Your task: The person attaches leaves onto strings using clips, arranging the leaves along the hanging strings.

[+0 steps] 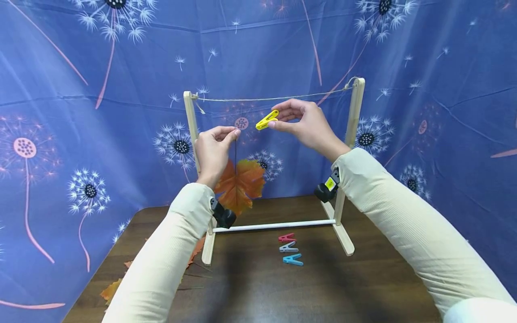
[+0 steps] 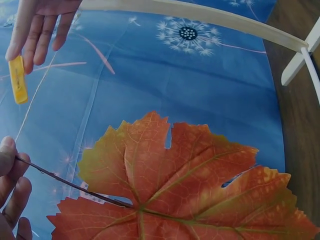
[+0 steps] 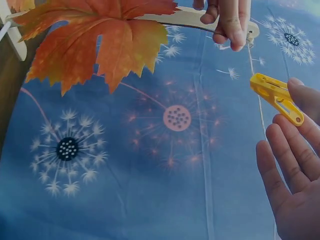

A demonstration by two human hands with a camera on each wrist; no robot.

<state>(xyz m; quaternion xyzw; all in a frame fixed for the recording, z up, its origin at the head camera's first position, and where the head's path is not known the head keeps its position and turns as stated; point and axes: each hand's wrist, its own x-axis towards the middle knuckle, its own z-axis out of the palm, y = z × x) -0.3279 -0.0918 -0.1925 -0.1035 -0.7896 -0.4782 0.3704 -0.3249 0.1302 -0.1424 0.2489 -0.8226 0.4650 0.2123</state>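
Note:
My left hand (image 1: 215, 150) pinches the thin dark stem of an orange artificial leaf (image 1: 241, 186), which hangs below the fingers. The left wrist view shows the leaf (image 2: 175, 185) close up, its stem held between thumb and forefinger. A yellow clothespin (image 1: 267, 120) sits between the thumb and fingers of my right hand (image 1: 304, 123), up and to the right of the leaf. In the right wrist view that clothespin (image 3: 276, 97) is pinched at one end. Both hands are just below the string (image 1: 274, 98) stretched between the posts of a wooden stand (image 1: 354, 116).
Red (image 1: 287, 237), grey (image 1: 288, 247) and blue (image 1: 292, 259) clothespins lie in a column on the brown table (image 1: 258, 291). More leaves (image 1: 111, 290) lie at the left, partly behind my left sleeve. A white bar (image 1: 274, 225) joins the stand's feet. Blue patterned cloth hangs behind.

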